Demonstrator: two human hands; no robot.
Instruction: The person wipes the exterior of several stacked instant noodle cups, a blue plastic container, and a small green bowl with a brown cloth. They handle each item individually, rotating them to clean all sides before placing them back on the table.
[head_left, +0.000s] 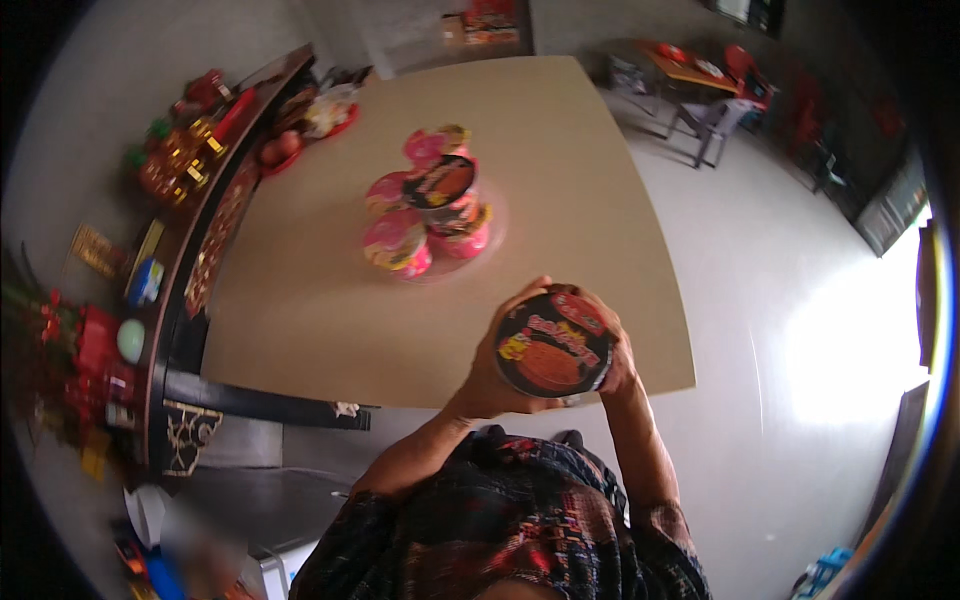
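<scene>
While two hands close around it from either side, a black-lidded cup (553, 345) is held up over the near edge of the table (570, 180), its lid with red and yellow printing facing up. The left hand (487, 370) curves around the left side of the cup, its fingers bent along the wall, and the right hand (619, 352) grips the right side in the same way, so both are opened only to the cup's width. Farther off and to the left, near the middle of the table, pink cups (397, 240) stand grouped on a clear round tray (498, 238), and a second dark cup (440, 183) sits raised among them, apparently on top of the pink ones; blur hides exactly how it rests. At the far left of the table is a red tray (283, 166) with round fruit. Along the left side runs a dark carved shelf (222, 235) bearing red and gold objects (185, 160). Well apart, at the far right, a grey chair (708, 122) stands beside a small wooden table (690, 70) on the pale floor (725, 290).
</scene>
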